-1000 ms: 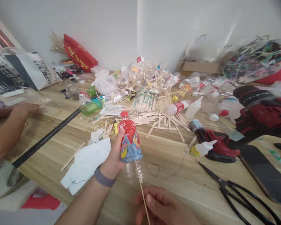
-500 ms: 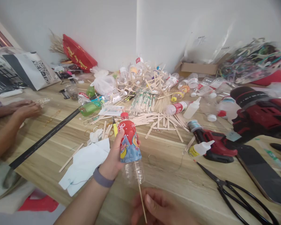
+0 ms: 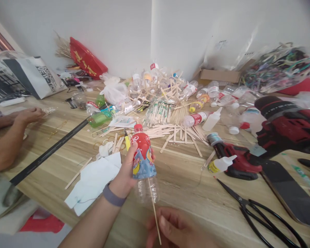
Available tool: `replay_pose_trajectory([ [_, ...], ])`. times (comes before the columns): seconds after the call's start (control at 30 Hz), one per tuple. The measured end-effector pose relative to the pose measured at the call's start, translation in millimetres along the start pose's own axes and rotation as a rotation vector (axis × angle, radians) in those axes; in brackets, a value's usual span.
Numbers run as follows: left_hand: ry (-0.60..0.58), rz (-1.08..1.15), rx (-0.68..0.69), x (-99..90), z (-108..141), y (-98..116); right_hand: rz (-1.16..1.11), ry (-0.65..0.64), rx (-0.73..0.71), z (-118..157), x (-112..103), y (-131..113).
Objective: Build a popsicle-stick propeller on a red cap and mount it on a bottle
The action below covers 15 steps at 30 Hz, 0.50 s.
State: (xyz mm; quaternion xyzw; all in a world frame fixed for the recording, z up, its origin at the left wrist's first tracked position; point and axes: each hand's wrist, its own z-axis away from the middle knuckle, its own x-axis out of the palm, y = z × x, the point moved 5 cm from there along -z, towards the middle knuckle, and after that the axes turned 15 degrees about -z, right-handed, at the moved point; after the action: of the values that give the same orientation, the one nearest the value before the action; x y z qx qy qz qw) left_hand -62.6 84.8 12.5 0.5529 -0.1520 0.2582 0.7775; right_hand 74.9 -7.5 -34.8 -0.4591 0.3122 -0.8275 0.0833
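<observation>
My left hand (image 3: 130, 168) is wrapped round a plastic drink bottle (image 3: 144, 156) with a red cap and a red and blue label, held up over the table. A thin wooden stick (image 3: 153, 206) runs from the bottle's clear lower part down towards me. My right hand (image 3: 175, 227) is at the stick's lower end, its blurred fingers behind the stick and its thumb beside it; whether they grip it I cannot tell. Left of the bottle lies a white cloth or paper (image 3: 94, 182). A yellow-handled tool (image 3: 127, 142) is just behind the bottle.
Flat wooden sticks (image 3: 165, 131) and several empty bottles (image 3: 196, 119) are heaped at the back. On the right lie black scissors (image 3: 244, 203), a glue bottle (image 3: 222, 164), a red and black power drill (image 3: 281, 124) and a dark phone-like slab (image 3: 289, 189). A co-worker's hands (image 3: 28, 115) are at left.
My left hand and the bottle hold almost still. My right hand has shifted slightly by the stick. The co-worker's hands have moved a little.
</observation>
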Motion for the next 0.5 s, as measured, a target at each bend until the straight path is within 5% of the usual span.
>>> replay_pose_trajectory([
  [0.27,-0.031,-0.032,0.007,2.6,0.8,-2.9,-0.108,0.072,0.049,-0.6,5.8,3.5],
  [0.5,-0.002,-0.034,0.008,1.5,0.7,-0.5,0.072,-0.007,-0.004,-0.6,4.8,-2.7],
])
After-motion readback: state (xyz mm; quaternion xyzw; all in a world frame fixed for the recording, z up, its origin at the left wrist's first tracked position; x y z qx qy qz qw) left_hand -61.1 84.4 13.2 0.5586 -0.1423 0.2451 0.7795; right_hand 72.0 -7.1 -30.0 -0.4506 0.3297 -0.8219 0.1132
